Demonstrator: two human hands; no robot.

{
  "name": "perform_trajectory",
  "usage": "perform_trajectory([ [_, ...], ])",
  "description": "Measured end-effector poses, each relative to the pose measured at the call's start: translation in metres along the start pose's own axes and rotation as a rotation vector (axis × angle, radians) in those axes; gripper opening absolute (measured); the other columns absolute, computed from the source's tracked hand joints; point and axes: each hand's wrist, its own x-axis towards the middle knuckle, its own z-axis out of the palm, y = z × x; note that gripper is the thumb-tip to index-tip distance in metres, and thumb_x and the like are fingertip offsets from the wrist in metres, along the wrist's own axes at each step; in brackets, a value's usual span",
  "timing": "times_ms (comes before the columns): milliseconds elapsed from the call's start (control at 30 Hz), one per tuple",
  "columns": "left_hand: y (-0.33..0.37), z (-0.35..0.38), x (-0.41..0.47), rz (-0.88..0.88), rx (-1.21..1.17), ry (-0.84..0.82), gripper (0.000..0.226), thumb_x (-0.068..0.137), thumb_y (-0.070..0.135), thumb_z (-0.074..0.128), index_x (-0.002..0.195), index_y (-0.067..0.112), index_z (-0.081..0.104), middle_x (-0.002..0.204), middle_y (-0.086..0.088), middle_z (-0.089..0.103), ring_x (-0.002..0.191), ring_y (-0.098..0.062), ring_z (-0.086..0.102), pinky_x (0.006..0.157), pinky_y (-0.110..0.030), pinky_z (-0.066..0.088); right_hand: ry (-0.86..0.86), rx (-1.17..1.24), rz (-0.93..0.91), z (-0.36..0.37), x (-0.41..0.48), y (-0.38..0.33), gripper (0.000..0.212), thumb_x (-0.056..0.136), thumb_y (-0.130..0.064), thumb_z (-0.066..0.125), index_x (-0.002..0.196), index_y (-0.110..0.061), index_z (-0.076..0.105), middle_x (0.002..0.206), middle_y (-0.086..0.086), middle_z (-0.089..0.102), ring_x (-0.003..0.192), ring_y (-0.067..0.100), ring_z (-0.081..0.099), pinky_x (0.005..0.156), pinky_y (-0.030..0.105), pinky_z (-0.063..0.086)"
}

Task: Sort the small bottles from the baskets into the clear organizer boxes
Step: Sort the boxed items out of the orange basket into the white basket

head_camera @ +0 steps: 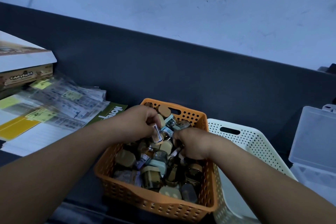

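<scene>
Dark matte surface (181, 78) below a pale, scuffed wall (181, 5). Flat boxes (25, 67) are stacked at the left, cut off by the edge, over blurred glossy papers (60, 103). The left hand (143, 123) pinches a labelled bottle (157, 133) over the perforated orange basket (156, 205), which is heaped with tan-capped bottles (158, 167). The right hand (192, 144) curls among them, its grip hidden. Then come a dotted white basket (254, 143) and a frosted clear box (314, 136), partly cropped.

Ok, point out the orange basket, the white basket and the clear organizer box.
orange basket (154, 203): head view, near perforated wall.
white basket (254, 143): head view, dotted far wall.
clear organizer box (316, 132): head view, raised lid.
</scene>
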Motion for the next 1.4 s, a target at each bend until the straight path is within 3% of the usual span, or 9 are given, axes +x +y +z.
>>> perform_trajectory([
  [233,0.001,0.005,-0.004,-0.042,-0.078,0.021,0.014,0.084,0.016,0.071,0.084,0.029,0.065,0.075,0.007,0.055,0.063,-0.005,0.050,0.054,-0.017,0.038,0.060,0.130,-0.043,0.002,0.002,0.009,0.013,0.094,-0.018,0.058,0.103,-0.025,0.064,0.108,-0.001,0.062,0.097,0.019,0.057,0.082,0.033,0.049],
  [400,0.018,0.005,-0.007,-0.037,-0.213,0.060,0.011,0.086,0.011,0.068,0.095,0.017,0.068,0.077,0.001,0.064,0.059,-0.003,0.056,0.050,-0.011,0.044,0.283,0.436,-0.092,-0.010,-0.028,0.030,0.012,0.095,-0.022,0.057,0.084,-0.027,0.060,0.081,-0.001,0.063,0.071,0.014,0.053,0.068,0.034,0.047],
  [667,0.089,0.047,0.017,0.064,-0.441,-0.037,0.013,0.087,0.002,0.064,0.098,0.009,0.063,0.075,-0.012,0.064,0.061,-0.016,0.057,0.059,-0.024,0.049,0.477,0.551,0.046,-0.010,-0.100,0.096,0.011,0.093,-0.023,0.060,0.084,-0.024,0.065,0.082,0.004,0.068,0.072,0.013,0.057,0.074,0.037,0.051],
  [833,0.121,0.091,0.035,0.090,-0.370,-0.147,0.015,0.086,0.005,0.066,0.087,0.018,0.059,0.073,-0.007,0.063,0.061,-0.012,0.059,0.063,-0.027,0.051,0.492,0.546,0.178,0.009,-0.135,0.125,0.012,0.094,-0.021,0.059,0.084,-0.022,0.066,0.069,-0.018,0.069,0.066,0.015,0.057,0.071,0.038,0.052],
  [967,0.115,0.091,0.038,0.060,-0.227,-0.061,0.016,0.084,0.013,0.068,0.096,0.021,0.062,0.094,-0.005,0.071,0.087,-0.019,0.066,0.083,-0.034,0.055,0.534,0.502,0.241,0.017,-0.141,0.129,0.008,0.094,-0.028,0.059,0.088,-0.024,0.064,0.084,-0.004,0.070,0.082,0.019,0.065,0.081,0.040,0.055],
  [1100,0.086,0.060,0.030,-0.010,-0.159,0.033,0.016,0.085,0.017,0.067,0.097,0.026,0.063,0.093,0.004,0.069,0.088,-0.012,0.064,0.072,-0.025,0.050,0.561,0.515,0.180,0.015,-0.124,0.107,0.007,0.092,-0.029,0.061,0.086,-0.026,0.063,0.085,-0.002,0.068,0.082,0.018,0.065,0.075,0.036,0.053],
  [1233,0.043,0.030,0.022,-0.049,-0.109,0.117,0.011,0.084,0.019,0.070,0.090,0.027,0.065,0.094,0.005,0.067,0.086,-0.010,0.061,0.081,-0.025,0.051,0.530,0.493,0.066,0.006,-0.086,0.071,0.005,0.090,-0.028,0.064,0.093,-0.023,0.065,0.089,-0.002,0.069,0.085,0.018,0.064,0.080,0.034,0.052],
  [1300,0.029,0.025,0.017,-0.032,-0.062,0.121,0.011,0.086,0.013,0.068,0.088,0.023,0.063,0.094,0.004,0.062,0.080,-0.009,0.057,0.073,-0.010,0.046,0.498,0.467,0.007,0.001,-0.065,0.054,0.005,0.090,-0.027,0.064,0.093,-0.024,0.065,0.089,-0.002,0.068,0.084,0.018,0.064,0.079,0.035,0.053],
  [1400,0.012,0.021,0.012,-0.069,0.056,0.101,0.020,0.088,0.016,0.065,0.108,0.020,0.065,0.105,0.003,0.060,0.092,-0.011,0.056,0.077,-0.019,0.045,0.433,0.380,-0.036,-0.006,-0.032,0.030,0.008,0.091,-0.027,0.062,0.097,-0.023,0.065,0.094,0.001,0.068,0.086,0.022,0.063,0.078,0.034,0.051],
])
